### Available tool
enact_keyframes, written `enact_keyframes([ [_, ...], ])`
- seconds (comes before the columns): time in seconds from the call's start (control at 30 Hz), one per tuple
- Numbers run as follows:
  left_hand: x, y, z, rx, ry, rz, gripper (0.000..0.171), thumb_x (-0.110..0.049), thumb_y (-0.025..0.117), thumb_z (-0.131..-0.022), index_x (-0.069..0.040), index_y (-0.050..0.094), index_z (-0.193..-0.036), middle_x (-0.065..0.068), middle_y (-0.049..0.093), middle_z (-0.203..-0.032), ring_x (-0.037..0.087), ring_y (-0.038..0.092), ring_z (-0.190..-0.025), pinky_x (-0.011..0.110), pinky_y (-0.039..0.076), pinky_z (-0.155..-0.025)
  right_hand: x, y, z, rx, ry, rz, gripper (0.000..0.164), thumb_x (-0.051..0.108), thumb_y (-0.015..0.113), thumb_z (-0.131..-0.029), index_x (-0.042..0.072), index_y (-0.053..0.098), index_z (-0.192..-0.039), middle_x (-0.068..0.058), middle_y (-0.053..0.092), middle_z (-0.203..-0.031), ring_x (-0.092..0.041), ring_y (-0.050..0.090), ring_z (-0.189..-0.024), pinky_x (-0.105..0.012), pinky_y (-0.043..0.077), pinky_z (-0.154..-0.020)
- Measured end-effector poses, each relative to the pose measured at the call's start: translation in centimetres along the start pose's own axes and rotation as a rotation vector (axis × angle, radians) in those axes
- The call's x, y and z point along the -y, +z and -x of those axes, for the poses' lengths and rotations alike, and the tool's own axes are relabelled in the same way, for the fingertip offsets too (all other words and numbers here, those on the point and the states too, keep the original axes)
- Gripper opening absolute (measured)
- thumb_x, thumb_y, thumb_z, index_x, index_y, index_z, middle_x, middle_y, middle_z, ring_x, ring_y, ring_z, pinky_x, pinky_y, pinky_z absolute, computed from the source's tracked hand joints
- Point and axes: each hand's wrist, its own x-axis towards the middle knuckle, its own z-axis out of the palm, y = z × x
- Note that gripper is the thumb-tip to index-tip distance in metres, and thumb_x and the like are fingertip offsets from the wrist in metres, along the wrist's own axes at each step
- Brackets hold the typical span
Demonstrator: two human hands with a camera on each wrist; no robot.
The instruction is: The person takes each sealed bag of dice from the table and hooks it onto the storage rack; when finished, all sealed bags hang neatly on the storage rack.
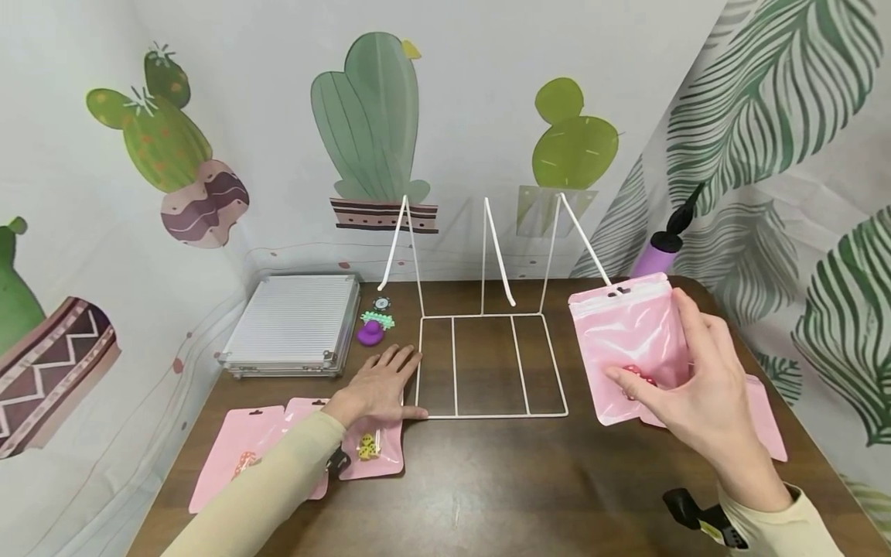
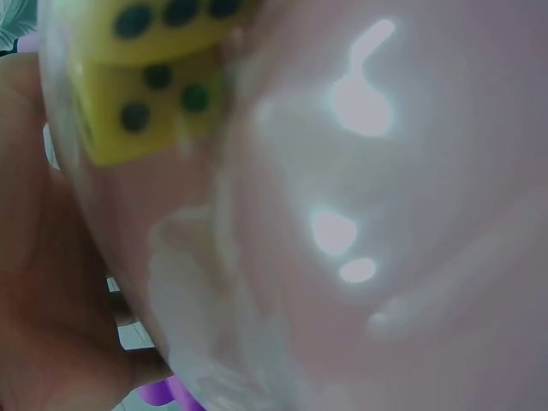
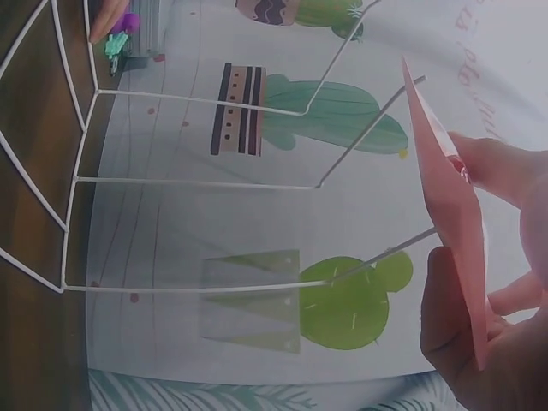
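A white wire rack (image 1: 487, 316) with three prongs stands on the table. At the tip of its right prong is a pink zip pouch (image 1: 629, 340) with red dice in it. My right hand (image 1: 710, 387) pinches this pouch between thumb and fingers, its hang hole right at the prong's end; whether the prong passes through cannot be told. My left hand (image 1: 379, 387) lies with spread fingers by the rack's left base wire, thumb at the front corner. Under the left wrist lies another pink pouch with yellow dice (image 1: 369, 446), seen close in the left wrist view (image 2: 150, 103).
Another pink pouch (image 1: 240, 433) lies at the left front, and more pouches (image 1: 766, 418) at the right. A silver case (image 1: 288, 321) stands back left beside a purple duck (image 1: 371, 333), a green toy (image 1: 378, 318) and a chip (image 1: 381, 304). A purple pump (image 1: 654, 255) stands back right.
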Motion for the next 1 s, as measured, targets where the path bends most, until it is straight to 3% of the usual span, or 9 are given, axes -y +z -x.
enact_keyframes([
  [0.07,0.1,0.0,0.0,-0.007,0.002,0.001,0.11,-0.083,0.053,-0.074,-0.015,0.025,-0.155,0.01,0.025,-0.16,0.038,0.024,-0.146,0.057,0.029,-0.112,0.0,0.2,0.0,0.0,-0.004,0.0,0.105,0.054,0.086,-0.063,0.008,0.043,-0.147,-0.032,0.051,-0.107,-0.006,0.04,-0.101,-0.011,0.031,-0.074],
  [0.13,0.1,0.0,0.0,-0.009,0.002,0.001,0.11,-0.083,0.053,-0.074,-0.015,0.025,-0.155,0.01,0.025,-0.16,0.038,0.024,-0.146,0.057,0.029,-0.112,-0.1,0.3,0.0,0.003,-0.004,0.008,0.107,0.051,0.089,-0.06,0.007,0.043,-0.147,-0.032,0.051,-0.106,-0.008,0.04,-0.1,-0.012,0.031,-0.073],
  [0.27,0.2,0.1,0.0,-0.01,0.002,-0.002,0.11,-0.083,0.052,-0.074,-0.015,0.024,-0.156,0.01,0.025,-0.16,0.037,0.023,-0.146,0.057,0.029,-0.113,0.0,0.5,0.0,0.017,0.006,0.032,0.114,0.011,0.093,-0.045,0.007,0.042,-0.147,-0.03,0.051,-0.105,-0.007,0.04,-0.099,-0.011,0.031,-0.072],
  [0.37,0.2,0.1,0.0,-0.009,0.003,-0.005,0.111,-0.083,0.052,-0.074,-0.014,0.023,-0.156,0.01,0.025,-0.16,0.037,0.023,-0.146,0.057,0.029,-0.113,0.0,0.7,0.0,0.018,0.018,0.039,0.117,0.005,0.093,-0.042,0.008,0.042,-0.147,-0.028,0.051,-0.104,-0.007,0.039,-0.098,-0.011,0.033,-0.071],
  [0.57,0.2,-0.1,0.1,0.004,0.007,0.001,0.111,-0.083,0.052,-0.074,-0.014,0.023,-0.156,0.011,0.024,-0.16,0.038,0.023,-0.146,0.058,0.028,-0.113,-0.5,2.3,-0.9,0.043,0.089,0.069,0.114,0.012,0.095,-0.049,0.013,0.04,-0.149,-0.026,0.049,-0.108,-0.025,0.046,-0.096,-0.029,0.035,-0.07],
  [0.73,0.5,0.1,0.0,-0.005,0.006,-0.013,0.112,-0.084,0.051,-0.073,-0.014,0.024,-0.156,0.011,0.025,-0.16,0.038,0.024,-0.146,0.058,0.029,-0.113,-2.5,5.7,-3.1,0.051,0.153,0.069,0.111,0.022,0.093,-0.058,0.011,0.035,-0.151,-0.028,0.046,-0.117,-0.039,0.047,-0.101,-0.048,0.037,-0.075],
  [0.9,0.4,0.3,0.0,-0.005,0.012,-0.016,0.112,-0.084,0.05,-0.074,-0.013,0.022,-0.156,0.012,0.023,-0.161,0.038,0.023,-0.146,0.058,0.028,-0.113,-5.5,9.9,-6.1,-0.028,0.091,0.055,0.109,0.028,0.091,-0.061,0.003,0.034,-0.15,-0.033,0.044,-0.115,-0.043,0.046,-0.104,-0.056,0.041,-0.083],
  [1.0,0.2,0.3,0.0,0.0,0.012,-0.012,0.112,-0.084,0.051,-0.075,-0.013,0.021,-0.156,0.012,0.022,-0.161,0.037,0.023,-0.146,0.058,0.027,-0.113,-6.8,11.7,-7.9,-0.022,0.092,0.076,0.108,0.034,0.088,-0.065,0.0,0.031,-0.15,-0.035,0.043,-0.12,-0.044,0.044,-0.112,-0.059,0.041,-0.092],
])
